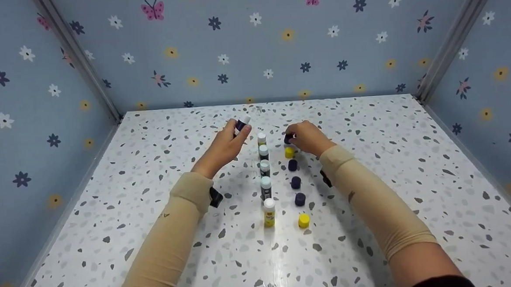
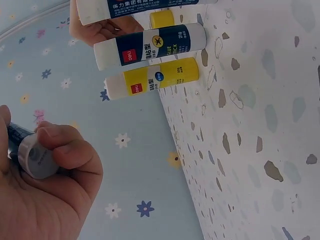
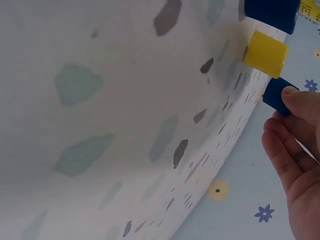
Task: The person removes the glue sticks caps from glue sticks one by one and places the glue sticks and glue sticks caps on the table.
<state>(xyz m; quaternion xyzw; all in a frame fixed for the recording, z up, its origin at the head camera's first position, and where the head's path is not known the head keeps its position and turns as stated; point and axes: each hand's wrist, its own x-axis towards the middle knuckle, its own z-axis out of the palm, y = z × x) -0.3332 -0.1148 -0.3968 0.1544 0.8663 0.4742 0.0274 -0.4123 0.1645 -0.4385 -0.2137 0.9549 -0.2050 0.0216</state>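
Observation:
My left hand (image 1: pixel 226 145) grips a navy glue stick (image 1: pixel 242 123) with a white end, raised off the table. In the left wrist view its round pale end (image 2: pixel 41 159) faces the camera, and the fingers wrap the body. With thumb and fingertips, my right hand (image 1: pixel 310 137) pinches a navy cap (image 3: pixel 278 95) at the far end of a row of caps. Just nearer stands a yellow cap (image 1: pixel 289 152). Between the hands runs a row of upright glue sticks with white tops, a yellow one (image 1: pixel 269 213) nearest and another yellow one (image 2: pixel 155 79) farthest, navy ones between.
Several navy caps (image 1: pixel 296 183) and a near yellow cap (image 1: pixel 303 220) continue the line right of the glue sticks. The speckled white table (image 1: pixel 150 136) meets flower-patterned blue panels (image 1: pixel 263 42) at the back and both sides.

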